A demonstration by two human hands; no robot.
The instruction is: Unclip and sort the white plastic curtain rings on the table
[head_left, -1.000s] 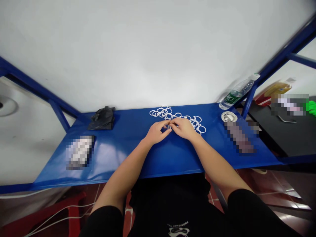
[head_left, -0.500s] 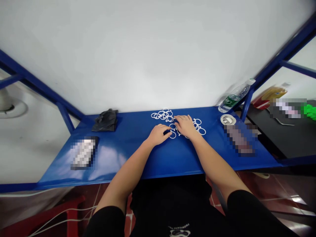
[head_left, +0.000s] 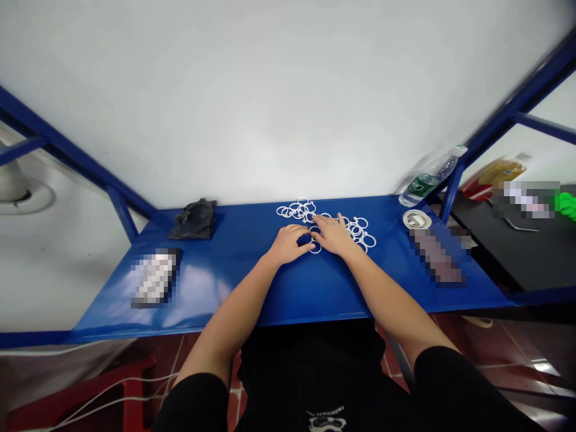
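Observation:
Several white plastic rings [head_left: 297, 210] lie scattered near the back of a blue bench top [head_left: 252, 276]. My left hand [head_left: 289, 243] rests on the bench with its fingers curled; its fingertips touch a white ring [head_left: 315, 246]. My right hand [head_left: 333, 234] lies flat with fingers stretched out over the rings just right of it, the index finger pointing at the pile. More rings [head_left: 363, 234] show beyond the right hand. Whether either hand pinches a ring is hard to make out.
A crumpled black cloth [head_left: 194, 219] lies at the back left, a blurred flat object [head_left: 154, 279] nearer left. A plastic water bottle [head_left: 431, 174] leans at the back right, beside a roll of tape [head_left: 416, 219]. Blue frame posts [head_left: 451, 186] flank the bench.
Both hands came apart from a joined pinch and lowered onto the bench. The right hand reached flat over the rings, then drew back slightly toward the left hand.

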